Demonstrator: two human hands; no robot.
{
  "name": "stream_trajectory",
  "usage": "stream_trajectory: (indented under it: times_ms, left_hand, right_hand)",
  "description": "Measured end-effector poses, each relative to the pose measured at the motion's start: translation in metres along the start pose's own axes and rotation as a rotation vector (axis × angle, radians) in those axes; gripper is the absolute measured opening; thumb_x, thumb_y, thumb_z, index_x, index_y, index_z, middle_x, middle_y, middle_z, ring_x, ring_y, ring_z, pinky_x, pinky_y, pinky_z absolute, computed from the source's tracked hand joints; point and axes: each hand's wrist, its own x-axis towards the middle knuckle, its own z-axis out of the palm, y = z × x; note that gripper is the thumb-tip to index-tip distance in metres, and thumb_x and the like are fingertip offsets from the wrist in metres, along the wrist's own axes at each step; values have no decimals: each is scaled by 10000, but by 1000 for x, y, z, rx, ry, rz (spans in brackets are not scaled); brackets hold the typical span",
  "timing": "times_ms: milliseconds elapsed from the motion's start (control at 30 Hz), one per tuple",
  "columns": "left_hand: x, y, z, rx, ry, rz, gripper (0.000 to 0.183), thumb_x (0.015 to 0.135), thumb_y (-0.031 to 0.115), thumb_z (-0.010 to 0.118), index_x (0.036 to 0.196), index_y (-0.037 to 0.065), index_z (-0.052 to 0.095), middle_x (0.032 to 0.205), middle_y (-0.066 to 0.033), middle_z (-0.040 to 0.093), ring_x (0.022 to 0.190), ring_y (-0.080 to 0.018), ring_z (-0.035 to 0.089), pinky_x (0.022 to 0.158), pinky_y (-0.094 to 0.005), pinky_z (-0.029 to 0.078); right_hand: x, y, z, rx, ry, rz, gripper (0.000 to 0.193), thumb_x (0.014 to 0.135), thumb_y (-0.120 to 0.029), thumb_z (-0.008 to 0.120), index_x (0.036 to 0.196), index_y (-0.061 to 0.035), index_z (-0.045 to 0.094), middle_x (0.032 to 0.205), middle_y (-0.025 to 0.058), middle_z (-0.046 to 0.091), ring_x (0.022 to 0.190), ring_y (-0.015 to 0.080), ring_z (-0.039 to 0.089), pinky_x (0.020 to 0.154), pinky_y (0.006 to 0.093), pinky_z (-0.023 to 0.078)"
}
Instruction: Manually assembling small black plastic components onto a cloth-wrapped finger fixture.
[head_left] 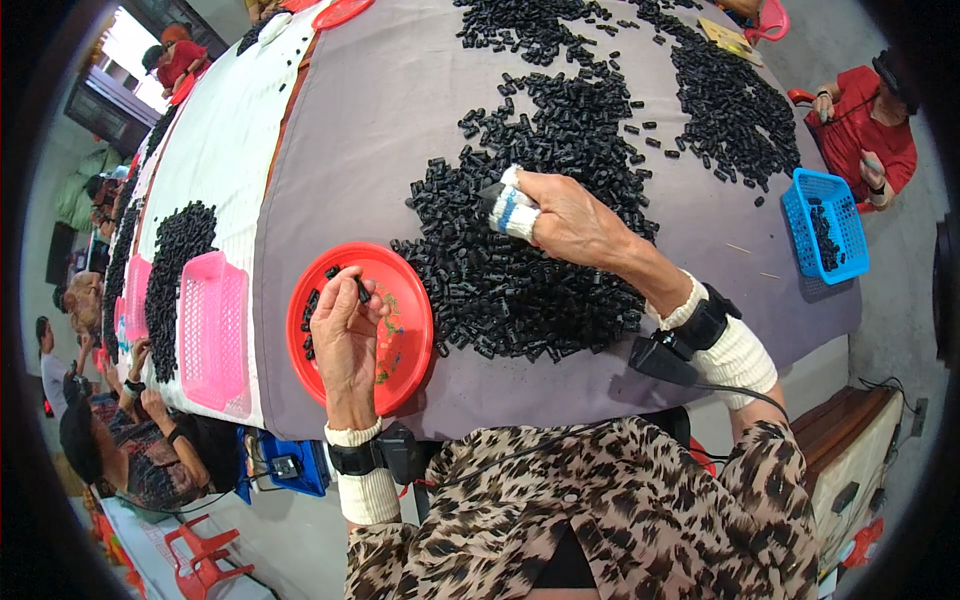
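Over the left part of a round red plate [410, 385], my left hand [345, 325] pinches a small black cylindrical piece [363, 290] between its fingers. A few similar black pieces lie in the plate beside the hand, and the plate's bottom has a coloured pattern. To the right spreads a large heap of small black cylindrical pieces [520, 300] on the grey cloth. My right hand [570, 220] is closed above the middle of this heap, with white, blue-striped fabric covers on its fingers. A dark tip shows at these fingers; what they hold is not clear.
A pink basket [215, 260] stands left of the plate, next to another black heap [180, 250]. A blue basket [800, 225] with black pieces sits at the right table edge. Another heap [735, 110] lies far right. Co-workers sit along the left and right sides.
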Motion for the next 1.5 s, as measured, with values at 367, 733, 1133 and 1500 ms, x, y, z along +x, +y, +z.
stream_trajectory:
  times_ms: [367, 733, 1133, 1500]
  left_hand:
    - [-17, -5, 56, -196, -224, -160, 218, 896, 121, 517, 1060, -19, 548, 863, -92, 614, 798, -141, 598, 700, -254, 504]
    - [-18, -8, 69, -148, -229, -171, 200, 897, 108, 512, 1040, -26, 550, 896, -72, 614, 801, -114, 594, 709, -243, 506]
    - [-17, -6, 67, -210, -291, -172, 168, 890, 96, 521, 1007, -19, 560, 893, -63, 615, 777, -103, 595, 696, -233, 501]
    - [-17, -9, 61, -109, -229, -159, 141, 877, 92, 542, 969, -7, 582, 870, -42, 613, 766, -93, 583, 690, -222, 488]
  right_hand:
    - [-10, -26, 37, 143, -191, -96, 424, 669, -373, 720, 750, 12, 563, 644, 137, 586, 587, 241, 580, 560, 339, 447]
    - [-8, -32, 35, 148, -223, -99, 373, 626, -288, 741, 749, 28, 587, 636, 150, 602, 578, 242, 596, 552, 337, 452]
    - [-8, -36, 34, 118, -247, -100, 370, 665, -295, 722, 745, 36, 577, 607, 149, 586, 547, 248, 579, 545, 349, 443]
    - [-6, -24, 46, -11, -305, -184, 170, 671, -106, 581, 733, 50, 555, 627, 222, 573, 584, 341, 586, 572, 402, 442]
